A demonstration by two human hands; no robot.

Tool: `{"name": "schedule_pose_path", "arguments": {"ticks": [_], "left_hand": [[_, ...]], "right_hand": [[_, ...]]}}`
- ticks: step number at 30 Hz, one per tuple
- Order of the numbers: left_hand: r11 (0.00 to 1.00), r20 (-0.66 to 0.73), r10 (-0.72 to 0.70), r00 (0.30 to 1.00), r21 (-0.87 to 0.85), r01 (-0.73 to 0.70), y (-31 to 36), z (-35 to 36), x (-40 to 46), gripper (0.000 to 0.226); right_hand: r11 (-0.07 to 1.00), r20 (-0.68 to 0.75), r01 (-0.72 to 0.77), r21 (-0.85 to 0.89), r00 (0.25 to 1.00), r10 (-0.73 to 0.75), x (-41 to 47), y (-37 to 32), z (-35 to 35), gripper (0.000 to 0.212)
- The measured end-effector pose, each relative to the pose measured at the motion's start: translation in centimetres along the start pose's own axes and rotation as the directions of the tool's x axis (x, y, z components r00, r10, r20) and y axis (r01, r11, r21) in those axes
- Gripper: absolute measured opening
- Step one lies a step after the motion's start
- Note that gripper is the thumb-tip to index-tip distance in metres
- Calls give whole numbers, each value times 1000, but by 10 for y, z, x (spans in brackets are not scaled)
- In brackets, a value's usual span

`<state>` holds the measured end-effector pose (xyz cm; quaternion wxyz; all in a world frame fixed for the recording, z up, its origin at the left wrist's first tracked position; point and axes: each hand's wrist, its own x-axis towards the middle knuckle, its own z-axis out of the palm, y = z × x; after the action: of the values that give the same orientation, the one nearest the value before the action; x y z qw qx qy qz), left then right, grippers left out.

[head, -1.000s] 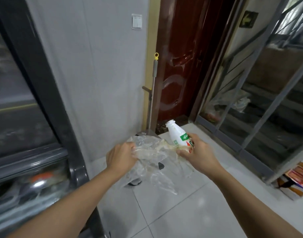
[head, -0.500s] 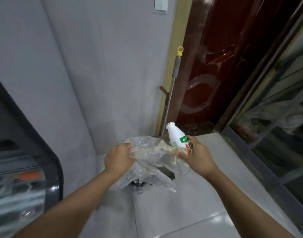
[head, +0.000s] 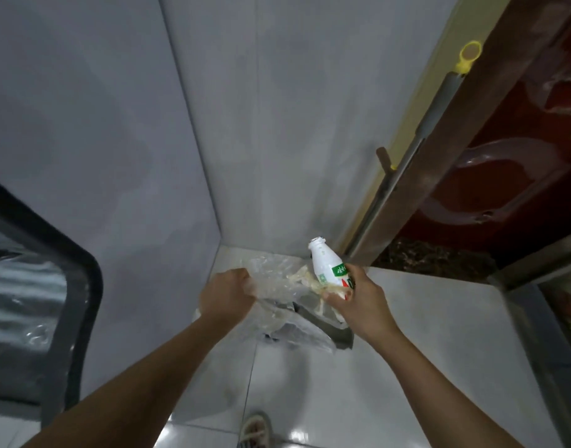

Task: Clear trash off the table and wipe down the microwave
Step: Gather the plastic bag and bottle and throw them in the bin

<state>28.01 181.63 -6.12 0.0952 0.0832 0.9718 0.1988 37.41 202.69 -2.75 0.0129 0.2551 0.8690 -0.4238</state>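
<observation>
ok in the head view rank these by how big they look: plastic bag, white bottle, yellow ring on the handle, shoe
1. plastic bag, spread between both hands
2. white bottle
3. shoe, cut off by the frame edge and nearer the camera, so its place is unsure
4. yellow ring, farther off
</observation>
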Motion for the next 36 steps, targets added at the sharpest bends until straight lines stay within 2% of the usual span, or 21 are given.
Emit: {"name": "schedule_pose_path", "arguments": {"ticks": [7, 12, 25, 30, 34, 36], "left_hand": [[997, 51, -73, 996, 5, 73, -22, 48, 49, 12], [989, 102, -145, 984, -7, 146, -37, 102, 90, 12], [950, 160, -276, 948, -101, 294, -89, 314, 158, 11], [911, 209, -348, 914, -154, 382, -106, 401, 184, 8], [906, 264, -339, 903, -168, 390, -120, 457, 204, 11], [911, 328, -299, 896, -182, 371, -129, 478, 210, 23]], "right_hand": [[999, 4, -45, 10, 999, 44, 60, 27, 46, 62], [992, 80, -120, 26, 990, 117, 108, 64, 93, 57], [960, 101, -248, 134, 967, 236, 213, 222, 234, 56], [951, 198, -290, 111, 944, 265, 245, 281, 293, 59], [963, 223, -265, 46, 942, 249, 264, 316, 327, 60], [966, 241, -256, 31, 940, 241, 272, 330, 340, 61]]}}
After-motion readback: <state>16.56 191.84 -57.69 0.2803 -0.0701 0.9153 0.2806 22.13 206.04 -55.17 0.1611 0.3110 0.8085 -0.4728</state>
